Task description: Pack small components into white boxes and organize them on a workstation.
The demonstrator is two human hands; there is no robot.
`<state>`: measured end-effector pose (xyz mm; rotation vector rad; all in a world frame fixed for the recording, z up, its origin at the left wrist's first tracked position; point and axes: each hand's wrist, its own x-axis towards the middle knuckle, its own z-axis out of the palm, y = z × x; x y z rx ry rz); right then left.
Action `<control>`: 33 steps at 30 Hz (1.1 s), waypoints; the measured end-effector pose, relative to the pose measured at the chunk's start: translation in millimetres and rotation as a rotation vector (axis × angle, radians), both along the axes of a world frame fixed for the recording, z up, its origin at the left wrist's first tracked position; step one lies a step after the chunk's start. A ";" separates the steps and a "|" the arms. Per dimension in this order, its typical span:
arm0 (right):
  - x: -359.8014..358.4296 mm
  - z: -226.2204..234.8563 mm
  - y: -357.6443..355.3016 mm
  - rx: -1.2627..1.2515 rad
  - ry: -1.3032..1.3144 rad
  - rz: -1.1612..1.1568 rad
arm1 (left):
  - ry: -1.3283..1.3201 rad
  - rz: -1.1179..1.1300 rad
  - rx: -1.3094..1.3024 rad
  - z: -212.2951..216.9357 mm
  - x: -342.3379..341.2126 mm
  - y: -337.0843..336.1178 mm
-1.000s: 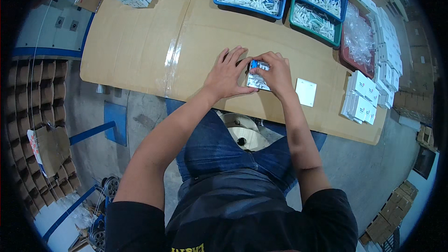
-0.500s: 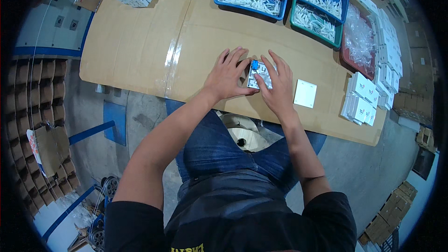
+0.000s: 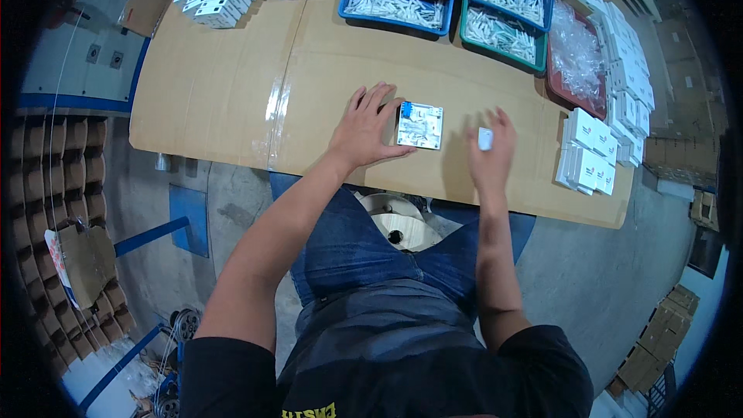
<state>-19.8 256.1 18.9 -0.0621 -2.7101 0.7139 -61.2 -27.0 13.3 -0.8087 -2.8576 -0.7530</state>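
Steady the open square box [image 3: 421, 125] with your left hand [image 3: 364, 128] while the right deals with the white plate [image 3: 484, 139]; a light brace should do, since squeezing could skew it. Take the plate by its edges, level, and mind the blue piece [image 3: 406, 110] in the box's upper-left corner: it's loose-looking, so a bump could shift it. Box lies flat on the cardboard-covered table [image 3: 340, 62], just right of your left hand, between both hands. Left is spread wide, thumb by the lower-left corner and index by the upper-left, straddling that side without a closed grip. Right hand [image 3: 495, 153] is partly curled over the plate, well apart from the box; blurred, so can't tell whether it's pinched or lifted.
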 end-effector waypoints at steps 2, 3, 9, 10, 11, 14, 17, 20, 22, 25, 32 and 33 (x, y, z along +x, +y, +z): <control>21.2 5.5 19.6 0.014 -0.005 -0.142 | 0.016 0.001 -0.009 1.7 0.0 -1.7; 31.7 15.1 24.3 -0.044 -0.178 -0.296 | 0.016 -0.002 -0.007 2.4 0.8 -2.4; 45.4 9.1 49.1 -0.105 -0.472 -0.391 | 0.050 -0.011 -0.030 1.2 0.0 -0.6; 43.7 1.1 52.6 -0.120 -0.462 -0.350 | 0.044 -0.001 -0.025 -0.4 0.8 -1.0; 42.9 -7.0 58.2 -0.124 -0.448 -0.362 | 0.041 0.006 -0.017 -0.6 -0.9 0.3; 41.9 -12.3 67.0 -0.642 -0.277 -0.251 | 0.012 0.003 0.012 0.6 0.1 3.0; 47.0 11.7 64.9 -0.919 -0.102 -0.154 | 0.013 0.003 0.117 -1.0 -3.7 -1.6; 60.9 43.7 68.4 -1.160 0.021 -0.146 | -0.386 0.104 0.759 -5.7 17.0 3.3; 70.5 45.3 90.8 -1.292 0.070 -0.193 | -0.619 0.163 0.995 -7.0 33.3 5.7; 89.8 57.9 105.3 -1.570 0.153 -0.226 | -0.926 0.205 1.488 -3.3 58.5 20.0; 100.6 47.4 93.4 -2.170 0.024 0.130 | -1.401 0.146 1.965 36.8 92.8 47.2; 99.0 49.8 81.8 -2.172 0.011 0.130 | -1.395 0.156 1.972 34.6 93.6 45.8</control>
